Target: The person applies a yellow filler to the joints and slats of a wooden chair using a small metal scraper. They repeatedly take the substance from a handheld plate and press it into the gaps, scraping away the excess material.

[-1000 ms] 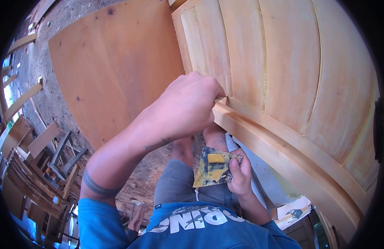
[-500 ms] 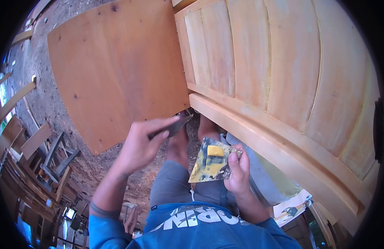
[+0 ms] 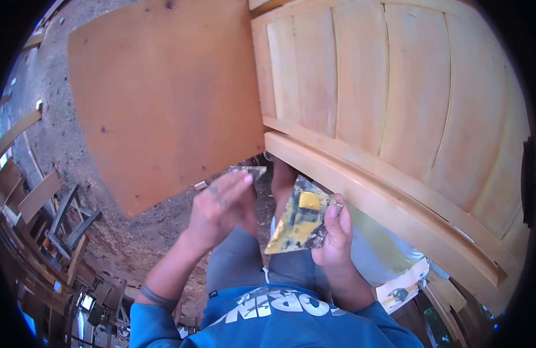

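My left hand (image 3: pixel 213 211) is closed on a small flat scraper (image 3: pixel 257 171), its grey, smeared blade showing past the fingertips. The grip end is hidden under the fingers. In my right hand (image 3: pixel 335 235) is a flat, ragged-edged putty board (image 3: pixel 297 223), with the thumb on its top face. Yellow putty (image 3: pixel 309 200) lies in a thick lump on the board, with thinner yellow and dark smears around it. The scraper is apart from the board, up and to its left.
A brown plywood sheet (image 3: pixel 169 110) stands ahead on the left. Beside it, a pale wooden panel with vertical boards (image 3: pixel 360 81) has a thick rail (image 3: pixel 360 191) along its lower edge. Timber scraps and a small wooden frame (image 3: pixel 73 223) lie on the dirt ground at left.
My left hand has turned and shifted slightly right and down, so the scraper shows a different side. The putty board has moved a little right and tilted. The view has shifted slightly.
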Tool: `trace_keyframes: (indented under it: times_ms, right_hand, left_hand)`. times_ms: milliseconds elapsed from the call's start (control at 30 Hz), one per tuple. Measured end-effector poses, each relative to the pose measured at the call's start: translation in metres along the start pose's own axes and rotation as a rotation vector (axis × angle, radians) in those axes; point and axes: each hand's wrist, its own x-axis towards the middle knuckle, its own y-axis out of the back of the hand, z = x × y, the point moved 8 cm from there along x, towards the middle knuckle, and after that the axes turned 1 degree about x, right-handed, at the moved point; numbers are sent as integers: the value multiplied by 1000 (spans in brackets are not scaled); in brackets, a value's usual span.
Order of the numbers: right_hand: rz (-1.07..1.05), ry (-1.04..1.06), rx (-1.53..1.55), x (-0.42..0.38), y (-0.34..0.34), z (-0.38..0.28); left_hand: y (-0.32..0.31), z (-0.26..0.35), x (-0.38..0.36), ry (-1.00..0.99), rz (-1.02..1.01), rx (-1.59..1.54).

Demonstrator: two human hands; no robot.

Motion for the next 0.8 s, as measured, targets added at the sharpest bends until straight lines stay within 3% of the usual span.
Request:
trace_keyframes:
  times_ms: [33, 133, 333, 633, 800]
  right_hand:
    - [-32, 11, -28, -1, 12, 5]
    - [-39, 27, -100, -4, 18, 7]
    - [-37, -12, -191, -11, 33, 14]
    - [-55, -7, -262, -5, 27, 5]
    - [-102, -7, -338, -4, 36, 8]
  left_hand:
    - [-4, -6, 12, 130, -42, -116]
    - [-14, 0, 61, 239, -141, -293]
    - [-31, 21, 116, 319, -402, -158]
    - [-17, 28, 125, 408, -418, -114]
    - [-13, 30, 126, 347, -399, -75]
